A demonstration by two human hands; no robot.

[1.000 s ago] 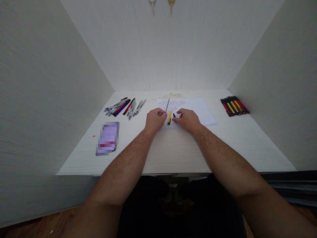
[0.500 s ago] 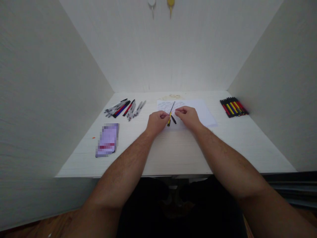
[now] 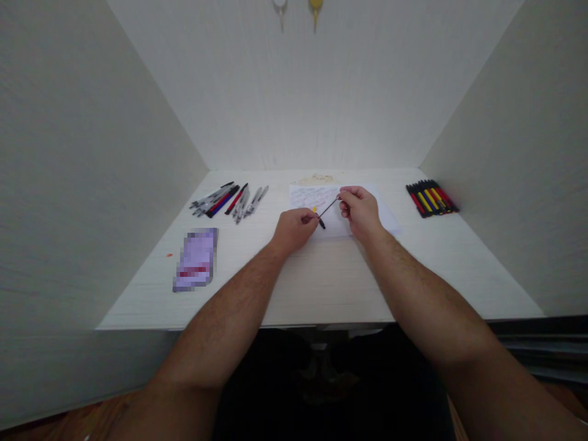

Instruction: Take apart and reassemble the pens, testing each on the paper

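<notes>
My right hand (image 3: pixel 361 208) pinches the upper end of a thin dark pen refill (image 3: pixel 328 207) between thumb and fingers. The refill slants down to the fingertips of my left hand (image 3: pixel 297 229), which are closed over the paper. A small yellow end of a pen barrel (image 3: pixel 315 209) shows at those left fingertips; the rest of it is hidden by the hand. Just below the refill's lower end a short black pen part (image 3: pixel 322 224) lies on the white paper (image 3: pixel 340 229), which bears handwriting.
Clear, black, red and blue pens and pen parts (image 3: pixel 223 201) lie at the left. A pixelated purple flat item (image 3: pixel 196 257) is nearer me. Several red, yellow and blue pens with black ends (image 3: pixel 432 198) form a row at right. Walls (image 3: pixel 500 159) enclose the white table (image 3: pixel 331 282).
My right hand has moved up and to the right, and now grips the refill's upper end. The refill has tilted towards the right. The yellow barrel is now mostly hidden by my left hand.
</notes>
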